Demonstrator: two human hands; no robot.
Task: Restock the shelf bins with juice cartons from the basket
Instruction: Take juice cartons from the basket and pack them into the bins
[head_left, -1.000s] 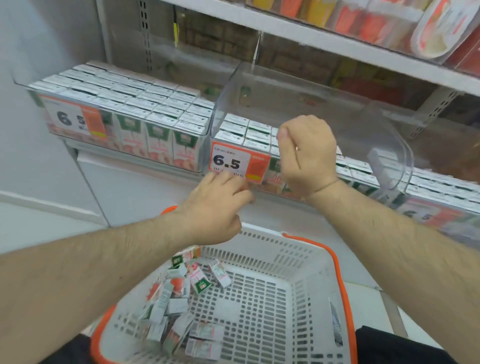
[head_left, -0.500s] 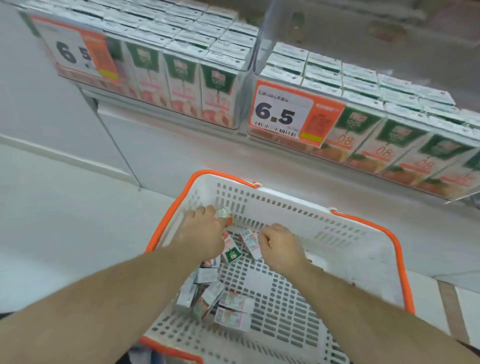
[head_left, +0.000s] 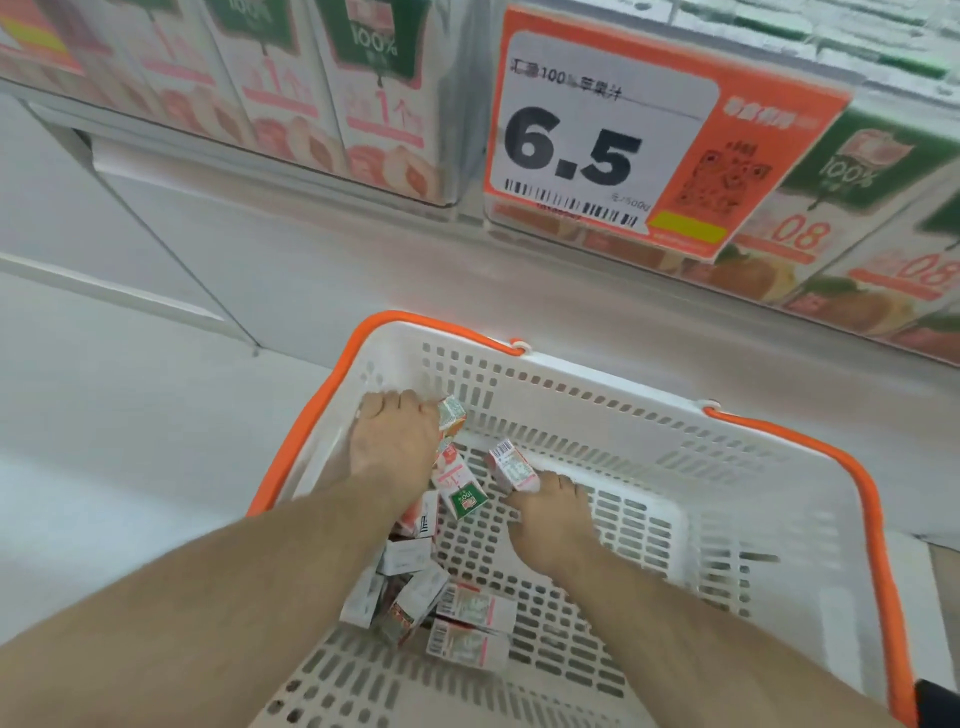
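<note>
Both my hands are down inside the white basket (head_left: 649, 436) with orange rim. My left hand (head_left: 392, 447) grips a small juice carton (head_left: 451, 414) near the basket's far left wall. My right hand (head_left: 553, 525) holds another small carton (head_left: 511, 466) by its lower end, in the middle of the basket. A carton with a green label (head_left: 462, 491) lies between the hands. Several more cartons (head_left: 467, 629) lie heaped on the basket floor under my left forearm. Above, clear shelf bins hold rows of upright juice cartons (head_left: 374, 98).
An orange and white price tag reading 6.5 (head_left: 597, 140) hangs on the front of the right bin. Cartons marked 08 (head_left: 810, 228) fill that bin. A pale cabinet front (head_left: 260, 270) runs below the shelf, and pale floor lies left of the basket.
My hands dropped from the shelf bin into the basket. Each has closed on a small carton. My view has tilted down and moved closer to the basket.
</note>
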